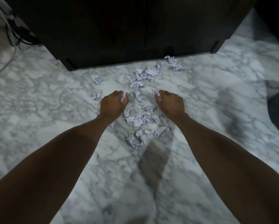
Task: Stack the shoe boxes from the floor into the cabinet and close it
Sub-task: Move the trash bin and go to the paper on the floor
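Paper, not boxes, is what the hands are busy with: the left hand (113, 103) is curled round a crumpled paper wad (124, 97), and the right hand (170, 103) pinches another wad (156, 94) in its bent fingers. More crumpled scraps (139, 118) lie scattered on the marble floor (54, 94) between and beyond the hands, trailing up to the foot of the dark cabinet (127, 29). No shoe box shows anywhere on the floor here, and the cabinet's two doors appear shut — a thin seam runs down the middle, though the front is too dark to be sure. Judged from that, the stacking step looks either finished or out of view, and the step in hand is gathering litter. The next move calls for keeping both wads secure while scooping up or carrying off the rest. Faint ruled lines mark some scraps, but no brand, label or writing can be read. Dark cables (17, 36) lie at the cabinet's left.
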